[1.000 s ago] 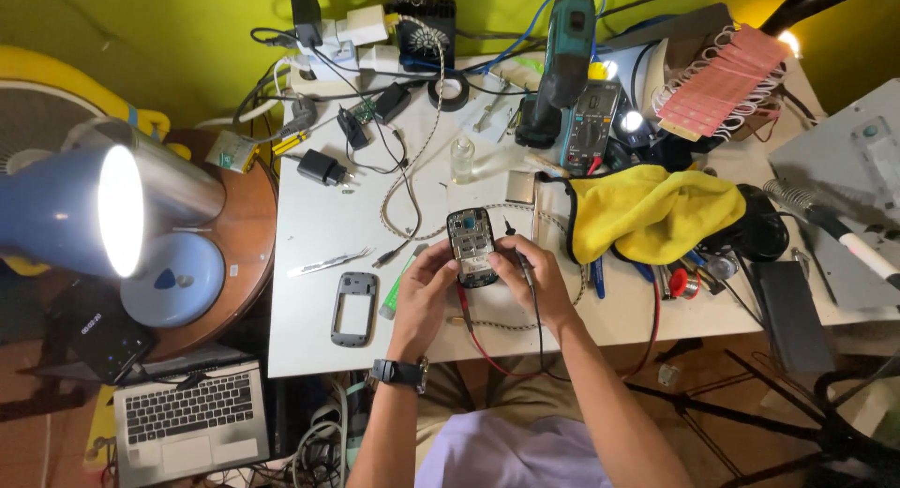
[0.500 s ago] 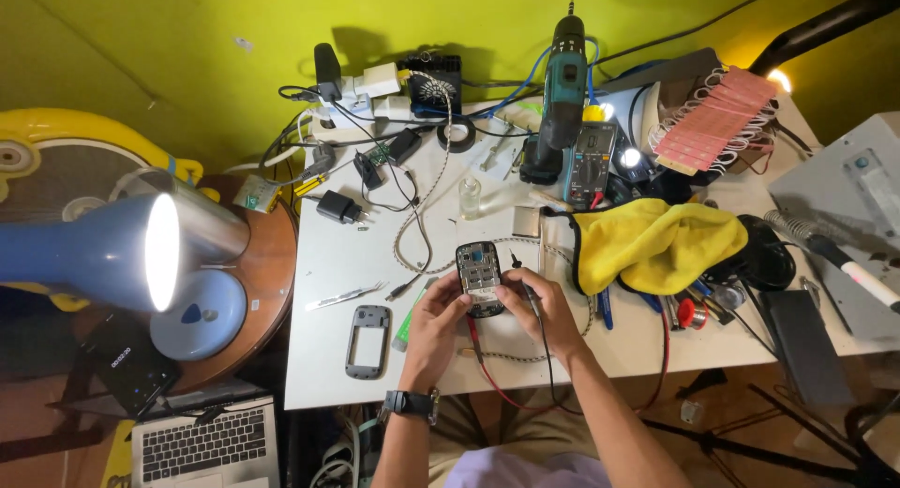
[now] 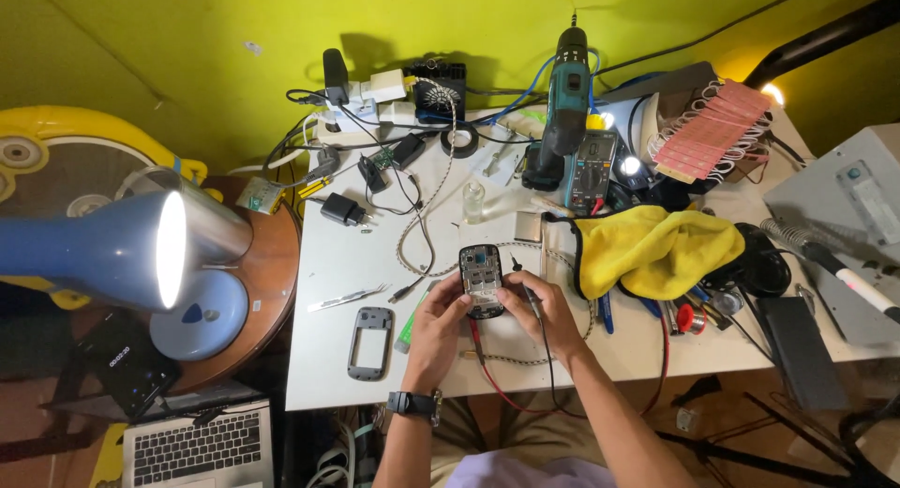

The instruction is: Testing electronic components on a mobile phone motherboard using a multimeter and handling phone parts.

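Grey opened phone body with bare circuitry (image 3: 481,279): I see my 2 hands, left hand (image 3: 439,321) and right hand (image 3: 539,312), gripping it above white tabletop (image 3: 337,254); grey phone frame (image 3: 370,342) lies near.

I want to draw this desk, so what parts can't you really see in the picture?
- Opened phone, head view: its lower end is covered by the left hand and right hand; the inner parts are too small to tell.
- Multimeter: screen too small to read.
- Blue lamp: cut off by the left edge; glare hides its bulb.
- Laptop: cut off by the bottom edge.
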